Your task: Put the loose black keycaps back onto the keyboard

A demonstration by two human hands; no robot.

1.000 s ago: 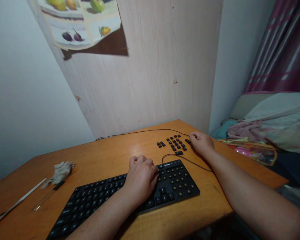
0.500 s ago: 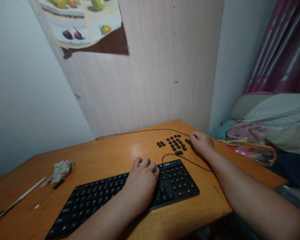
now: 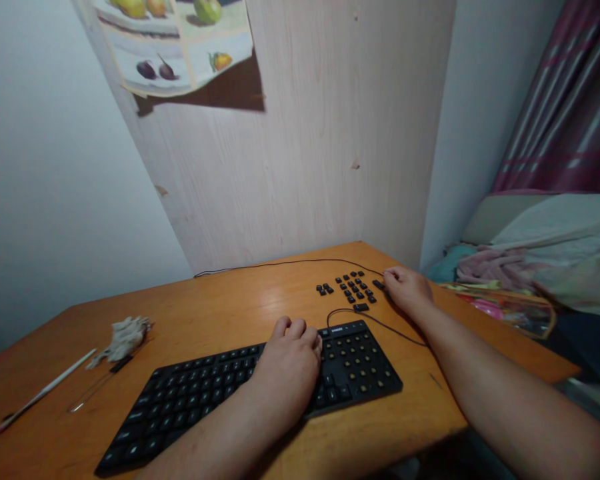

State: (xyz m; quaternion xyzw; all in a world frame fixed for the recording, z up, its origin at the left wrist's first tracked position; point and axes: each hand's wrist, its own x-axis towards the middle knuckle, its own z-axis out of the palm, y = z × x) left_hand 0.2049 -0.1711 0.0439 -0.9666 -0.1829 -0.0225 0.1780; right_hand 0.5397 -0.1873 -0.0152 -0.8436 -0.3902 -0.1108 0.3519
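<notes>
A black keyboard [image 3: 205, 388] lies slanted along the table's front. Its number pad [image 3: 361, 360] is stripped of keycaps, showing small yellowish posts. My left hand [image 3: 291, 367] lies over the keyboard just left of the pad, fingers bent down around its upper part; the fingertips are partly hidden. Farther right, my right hand [image 3: 407, 288] rests closed on the table, and whatever it may hold is hidden. Beside its fingers sits a long black keycap [image 3: 379, 285]. Loose keycaps [image 3: 357, 287] stand in rows to its left, with a larger one [image 3: 361, 307] nearer the keyboard.
A thin black cable [image 3: 280, 264] runs along the table's back and loops by the keyboard. On the left lie a crumpled grey cloth [image 3: 127, 340], a wire tool with a black handle [image 3: 121, 365] and a white stick [image 3: 50, 388]. Bedding [image 3: 555, 240] is heaped beyond the right edge.
The view has shifted slightly, moving everything a little to the right in the picture. Both hands keep nearly the same places and poses.
</notes>
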